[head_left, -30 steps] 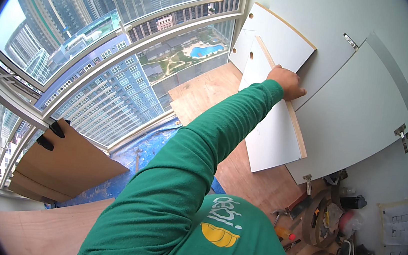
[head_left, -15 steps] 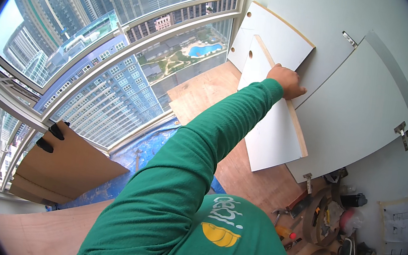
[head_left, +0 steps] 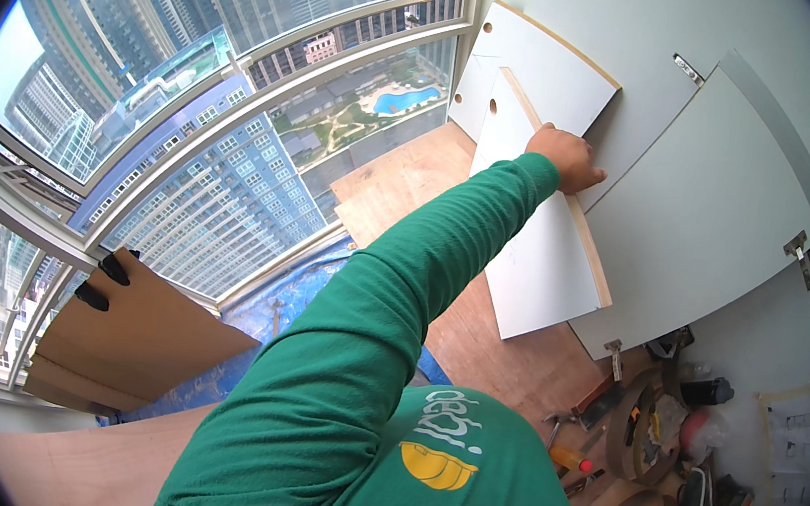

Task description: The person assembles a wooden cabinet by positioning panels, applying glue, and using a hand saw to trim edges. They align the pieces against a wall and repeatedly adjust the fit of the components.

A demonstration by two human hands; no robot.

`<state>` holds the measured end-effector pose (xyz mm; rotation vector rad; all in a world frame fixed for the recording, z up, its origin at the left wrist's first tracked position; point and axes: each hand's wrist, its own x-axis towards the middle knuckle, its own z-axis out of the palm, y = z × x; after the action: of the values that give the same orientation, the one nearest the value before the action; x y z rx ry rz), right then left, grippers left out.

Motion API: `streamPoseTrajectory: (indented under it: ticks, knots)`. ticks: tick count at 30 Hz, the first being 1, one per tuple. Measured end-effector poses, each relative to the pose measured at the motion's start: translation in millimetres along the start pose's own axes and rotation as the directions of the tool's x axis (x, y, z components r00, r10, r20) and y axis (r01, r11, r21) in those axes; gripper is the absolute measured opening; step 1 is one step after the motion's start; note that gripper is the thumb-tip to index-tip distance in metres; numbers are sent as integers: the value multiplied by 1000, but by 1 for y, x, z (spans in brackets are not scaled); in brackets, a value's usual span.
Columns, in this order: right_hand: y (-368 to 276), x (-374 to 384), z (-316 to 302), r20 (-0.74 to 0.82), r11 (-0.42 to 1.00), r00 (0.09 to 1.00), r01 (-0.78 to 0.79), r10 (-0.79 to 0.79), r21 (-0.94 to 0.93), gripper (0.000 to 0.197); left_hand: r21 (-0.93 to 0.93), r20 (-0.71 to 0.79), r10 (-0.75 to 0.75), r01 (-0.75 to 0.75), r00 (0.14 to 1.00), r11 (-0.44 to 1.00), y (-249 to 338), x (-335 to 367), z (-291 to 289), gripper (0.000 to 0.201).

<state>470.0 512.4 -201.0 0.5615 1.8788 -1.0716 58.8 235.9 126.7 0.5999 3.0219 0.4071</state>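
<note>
My left hand (head_left: 567, 160) reaches out on a long green sleeve, its fingers closed over the bare wooden edge of a white cabinet door panel (head_left: 548, 269). That panel stands tilted, with a round hinge hole near its far end. Behind it, another white panel (head_left: 546, 64) with round holes leans against the wall. To the right, a larger grey-white door panel (head_left: 716, 199) also leans there, with metal hinges (head_left: 800, 256) fixed along its edges. My fingertips on the far side of the held panel are partly hidden. My right hand is out of the picture.
Tools lie at the lower right: a hammer (head_left: 560, 426), coiled brown edging strip (head_left: 630, 429), a black bottle (head_left: 707, 390) and an orange-red bottle (head_left: 569, 459). Brown board (head_left: 135, 342) leans by the tall window (head_left: 236, 154) at left. Blue sheeting (head_left: 297, 281) covers some floor.
The view has shifted very slightly. My left hand keeps its place on the panel's edge, and the panels have not visibly moved.
</note>
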Motion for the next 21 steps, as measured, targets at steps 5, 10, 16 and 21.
streamPoseTrajectory:
  ticks: [5, 10, 16, 21]
  knots:
    - [2, -1, 0, -9, 1000, 1000, 2, -2, 13, 54, 19, -19, -9, 9, 1000, 1000, 0, 0, 1, 59]
    - [5, -2, -2, -18, 1000, 1000, 6, -5, 23, 54, 29, 21, -12, 11, 1000, 1000, -2, -3, -1, 59]
    - [7, -4, -2, -25, 999, 1000, 10, -9, 32, 54, 30, 1, -27, 27, 1000, 999, -3, -6, -1, 58]
    - [10, -4, -4, -36, 999, 999, 25, -23, 48, 54, 37, 3, -23, 23, 1000, 999, -5, -10, -2, 58]
